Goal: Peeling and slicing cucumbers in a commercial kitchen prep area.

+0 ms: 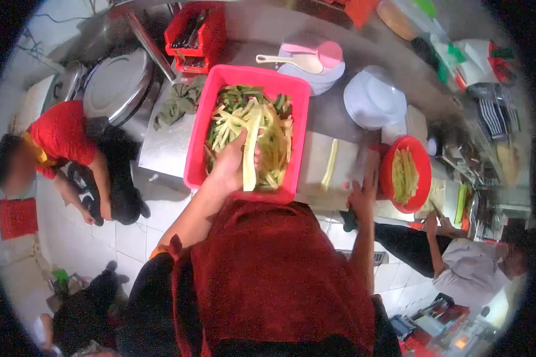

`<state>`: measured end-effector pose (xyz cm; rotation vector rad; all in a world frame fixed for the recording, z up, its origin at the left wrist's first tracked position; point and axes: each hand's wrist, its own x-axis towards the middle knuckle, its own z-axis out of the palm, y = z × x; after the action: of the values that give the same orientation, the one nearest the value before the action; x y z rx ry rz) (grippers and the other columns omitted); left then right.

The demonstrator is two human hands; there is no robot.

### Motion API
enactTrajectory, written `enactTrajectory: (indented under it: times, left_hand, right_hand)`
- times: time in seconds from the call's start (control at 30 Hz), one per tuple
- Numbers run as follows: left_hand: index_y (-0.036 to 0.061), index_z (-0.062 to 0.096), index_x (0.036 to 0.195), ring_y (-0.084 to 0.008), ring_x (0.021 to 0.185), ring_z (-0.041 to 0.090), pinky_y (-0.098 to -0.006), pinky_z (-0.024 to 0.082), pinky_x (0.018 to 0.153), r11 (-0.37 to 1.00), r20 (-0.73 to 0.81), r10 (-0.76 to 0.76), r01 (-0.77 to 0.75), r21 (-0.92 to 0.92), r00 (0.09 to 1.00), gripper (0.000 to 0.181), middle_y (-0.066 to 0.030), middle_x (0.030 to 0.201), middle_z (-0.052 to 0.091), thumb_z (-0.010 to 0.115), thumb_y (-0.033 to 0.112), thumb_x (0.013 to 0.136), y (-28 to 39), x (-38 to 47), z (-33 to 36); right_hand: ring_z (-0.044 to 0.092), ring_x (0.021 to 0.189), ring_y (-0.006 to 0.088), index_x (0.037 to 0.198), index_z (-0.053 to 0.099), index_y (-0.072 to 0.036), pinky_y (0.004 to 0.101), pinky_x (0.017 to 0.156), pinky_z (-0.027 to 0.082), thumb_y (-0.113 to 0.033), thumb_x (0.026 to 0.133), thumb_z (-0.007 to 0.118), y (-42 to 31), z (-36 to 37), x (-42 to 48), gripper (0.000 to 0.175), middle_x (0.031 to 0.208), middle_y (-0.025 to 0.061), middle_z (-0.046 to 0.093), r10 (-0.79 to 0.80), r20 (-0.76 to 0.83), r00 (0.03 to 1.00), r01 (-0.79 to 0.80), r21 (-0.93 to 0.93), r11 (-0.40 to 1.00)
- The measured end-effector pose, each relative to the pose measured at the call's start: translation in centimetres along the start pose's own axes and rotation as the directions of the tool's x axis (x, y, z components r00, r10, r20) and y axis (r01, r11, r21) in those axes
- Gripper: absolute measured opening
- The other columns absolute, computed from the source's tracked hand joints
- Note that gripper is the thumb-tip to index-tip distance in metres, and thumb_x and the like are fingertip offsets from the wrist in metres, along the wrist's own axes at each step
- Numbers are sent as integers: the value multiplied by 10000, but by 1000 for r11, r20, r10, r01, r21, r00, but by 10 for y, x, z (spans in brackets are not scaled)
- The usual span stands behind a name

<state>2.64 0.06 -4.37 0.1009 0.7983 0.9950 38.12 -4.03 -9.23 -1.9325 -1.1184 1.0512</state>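
My left hand point(234, 160) grips a long, pale green vegetable strip point(251, 154), which looks like cucumber, over a pink plastic bin point(302, 129). Inside the bin are many cut strips point(274, 151), with darker green pieces point(241, 94) toward the far side. At the right, my right hand point(362, 198) is closed around a broad-bladed knife point(364, 163), blurred, at the right side of a cutting board point(315, 151). One strip point(330, 163) lies on that board. Just beyond the knife, a red basin point(424, 178) holds more long strips point(404, 176).
White bowls point(375, 98) and another white stack point(312, 78) topped with a ladle point(310, 64) and pink scoop point(329, 53) stand behind. Left are a grey-green cloth point(178, 102), red utensil boxes point(183, 38) and a lidded steel pot point(116, 87). One person point(71, 134) crouches left; another point(469, 267) works right.
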Motion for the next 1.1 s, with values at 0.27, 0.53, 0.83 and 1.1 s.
enactTrajectory:
  times: [0.27, 0.53, 0.83, 1.1]
  left_hand:
    - [103, 446, 1307, -138, 573, 498, -218, 385, 428, 971, 241, 134, -176, 160, 961, 366, -56, 726, 545, 361, 328, 1031, -8, -14, 17]
    - [37, 417, 1348, -122, 511, 504, -213, 383, 407, 922, 366, 257, -340, 182, 894, 476, -63, 784, 579, 440, 368, 1007, -5, -21, 0]
    - [47, 483, 1293, -104, 561, 522, -228, 431, 448, 772, 157, 534, -555, 309, 831, 366, -48, 830, 578, 425, 292, 1027, -7, -40, 17]
    - [28, 484, 1266, -112, 549, 523, -235, 443, 447, 746, 115, 558, -558, 363, 822, 389, -57, 834, 580, 417, 325, 1024, 2, -42, 21]
  right_hand:
    - [478, 416, 147, 1265, 465, -24, 277, 377, 391, -280, 954, 517, -141, -15, -54, 407, 623, 82, 559, 229, 516, 825, -344, 137, 929]
    - [549, 474, 162, 1253, 488, 21, 305, 450, 457, -233, 967, 475, -211, -5, -57, 383, 651, 108, 559, 151, 615, 774, 3, -242, 970]
    - [611, 669, 332, 982, 570, 11, 458, 645, 490, -288, 973, 416, -241, 9, -49, 336, 739, 215, 570, -52, 715, 697, 474, -405, 782]
    - [584, 717, 393, 902, 547, -6, 476, 682, 445, -317, 987, 395, -254, 12, -54, 356, 744, 220, 568, -172, 706, 687, 554, -356, 753]
